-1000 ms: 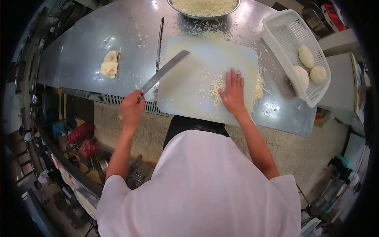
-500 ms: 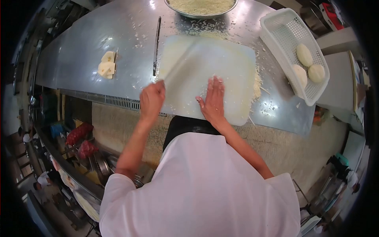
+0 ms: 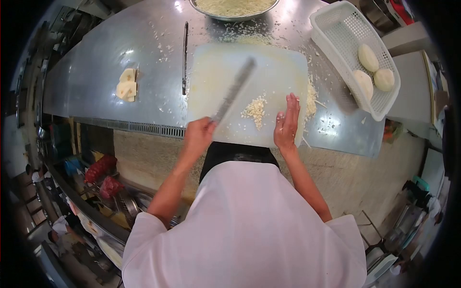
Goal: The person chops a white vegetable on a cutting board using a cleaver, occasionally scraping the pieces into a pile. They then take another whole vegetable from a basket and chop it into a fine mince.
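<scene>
My left hand (image 3: 198,137) is closed round the handle of a knife (image 3: 232,93). Its blade, smeared by motion, slants up and right over the pale cutting board (image 3: 216,62). A small heap of finely chopped pale vegetable (image 3: 255,111) lies on the board, to the right of the blade. Beside that heap, near the board's right edge, my right hand (image 3: 287,122) is held with fingers stretched out and holds nothing. Small pale bits stick to its fingers.
A large bowl (image 3: 233,18) of chopped pale pieces stands at the back. On the right, a white basket (image 3: 331,50) contains peeled round vegetables (image 3: 368,58). Pale slices (image 3: 127,89) and a long dark bar (image 3: 185,60) lie left on the metal table (image 3: 86,91).
My right hand has moved right and turned from lying flat to more on edge, and the chopped heap now shows. My left hand has moved right and down with the knife.
</scene>
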Demonstrator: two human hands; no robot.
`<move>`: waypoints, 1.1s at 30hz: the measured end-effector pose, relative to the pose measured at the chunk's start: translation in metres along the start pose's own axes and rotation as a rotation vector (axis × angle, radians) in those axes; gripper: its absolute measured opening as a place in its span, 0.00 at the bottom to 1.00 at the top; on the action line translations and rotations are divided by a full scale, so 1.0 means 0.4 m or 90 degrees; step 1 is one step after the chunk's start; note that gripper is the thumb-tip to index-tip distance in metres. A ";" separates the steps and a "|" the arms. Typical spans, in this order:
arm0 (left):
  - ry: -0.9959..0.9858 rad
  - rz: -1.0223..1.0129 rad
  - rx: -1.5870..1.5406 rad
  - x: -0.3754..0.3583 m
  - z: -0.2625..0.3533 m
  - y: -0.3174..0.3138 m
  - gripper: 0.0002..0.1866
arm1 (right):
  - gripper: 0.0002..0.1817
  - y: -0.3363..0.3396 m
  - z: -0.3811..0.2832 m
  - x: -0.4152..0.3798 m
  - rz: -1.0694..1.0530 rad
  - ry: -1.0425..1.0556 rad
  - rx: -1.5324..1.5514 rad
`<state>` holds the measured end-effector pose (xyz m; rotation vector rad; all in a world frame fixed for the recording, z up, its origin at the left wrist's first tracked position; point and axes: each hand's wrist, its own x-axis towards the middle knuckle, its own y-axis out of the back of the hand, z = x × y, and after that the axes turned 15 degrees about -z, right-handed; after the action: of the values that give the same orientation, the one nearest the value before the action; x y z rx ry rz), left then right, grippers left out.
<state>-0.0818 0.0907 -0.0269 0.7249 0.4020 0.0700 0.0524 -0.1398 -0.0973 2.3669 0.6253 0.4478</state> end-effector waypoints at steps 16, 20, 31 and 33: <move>0.090 -0.214 -0.700 0.110 0.093 -0.239 0.15 | 0.33 -0.085 -0.065 0.069 -0.059 0.002 -0.021; -0.041 -0.247 -0.688 0.154 0.125 -0.168 0.23 | 0.33 -0.030 -0.113 0.156 -0.030 0.052 -0.072; -0.229 -0.107 -0.457 0.131 0.186 0.240 0.23 | 0.30 0.122 -0.390 0.727 0.230 0.354 -0.096; -0.118 -0.073 -0.545 0.113 0.162 0.253 0.21 | 0.26 0.099 -0.364 0.868 0.194 0.331 -0.100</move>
<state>-0.0079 0.1346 0.0682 -0.1378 0.2007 0.0596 0.2857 0.0923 0.0894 2.2025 0.4275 1.2261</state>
